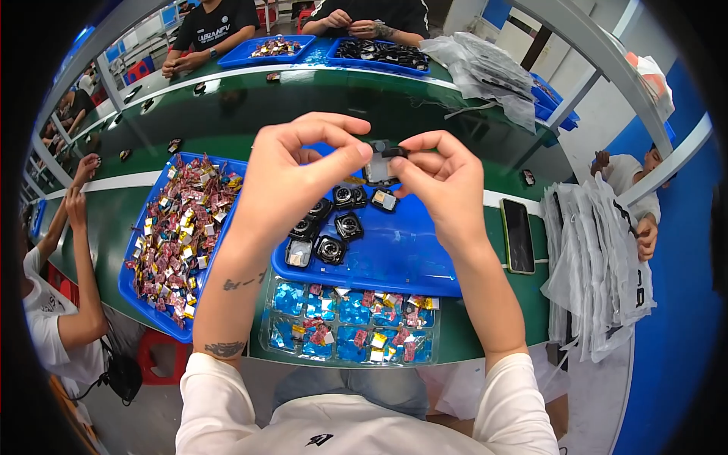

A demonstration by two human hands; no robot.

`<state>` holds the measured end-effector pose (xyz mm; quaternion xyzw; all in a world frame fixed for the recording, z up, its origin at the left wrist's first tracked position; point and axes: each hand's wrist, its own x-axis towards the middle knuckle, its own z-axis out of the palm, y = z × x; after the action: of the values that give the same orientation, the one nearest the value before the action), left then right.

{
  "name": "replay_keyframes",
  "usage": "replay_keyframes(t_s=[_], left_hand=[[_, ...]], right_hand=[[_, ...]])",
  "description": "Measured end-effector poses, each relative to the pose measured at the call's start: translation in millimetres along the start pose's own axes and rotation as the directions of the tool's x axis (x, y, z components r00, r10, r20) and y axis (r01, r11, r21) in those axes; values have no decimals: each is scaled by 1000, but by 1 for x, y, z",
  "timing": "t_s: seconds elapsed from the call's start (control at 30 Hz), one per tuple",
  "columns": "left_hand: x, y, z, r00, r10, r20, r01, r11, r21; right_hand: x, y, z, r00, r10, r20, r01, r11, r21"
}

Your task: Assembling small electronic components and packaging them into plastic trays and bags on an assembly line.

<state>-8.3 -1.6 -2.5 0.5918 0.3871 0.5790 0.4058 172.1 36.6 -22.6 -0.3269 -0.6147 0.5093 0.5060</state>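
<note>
Above the blue tray (409,262), both hands meet at a small black watch case (380,168) with a grey inside. My left hand (299,163) grips its left edge between thumb and fingers. My right hand (447,178) is closed at its upper right, pinching at a small black part (394,152); whether that part is joined to the case I cannot tell. Below my left hand, several black watch cases (331,249) lie in the tray, some with round dark backs up. One case with a light inside (384,200) lies under the held one.
To the left, a blue tray (182,331) is heaped with small circuit boards. A clear blister tray (268,350) with a few boards lies nearest me. To the right are a phone (518,236) and stacked plastic bags (599,265). Co-workers sit across the green conveyor (303,102) and beside me.
</note>
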Motion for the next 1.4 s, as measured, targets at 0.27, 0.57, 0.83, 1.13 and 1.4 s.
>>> replay_keyframes(t_s=[0.27, 0.57, 0.83, 1.13, 1.4], left_hand=[[-1, -6, 15, 968, 238, -82, -178, 878, 445], [-1, -7, 13, 973, 224, -54, -175, 871, 459], [-2, -9, 15, 987, 134, -88, -96, 934, 345], [-3, -12, 23, 979, 158, -126, -110, 939, 325], [-4, -10, 24, 985, 145, -91, -107, 937, 333]], right_hand=[[-9, -12, 4, 997, -82, 0, 82, 996, 37], [-11, -11, 5, 993, -122, 6, 122, 991, -48], [-13, -10, 7, 982, -189, -8, 187, 978, -96], [-11, -3, 6, 942, -330, -66, 318, 936, -150], [-2, -4, -2, 974, -203, -102, 208, 977, 42]])
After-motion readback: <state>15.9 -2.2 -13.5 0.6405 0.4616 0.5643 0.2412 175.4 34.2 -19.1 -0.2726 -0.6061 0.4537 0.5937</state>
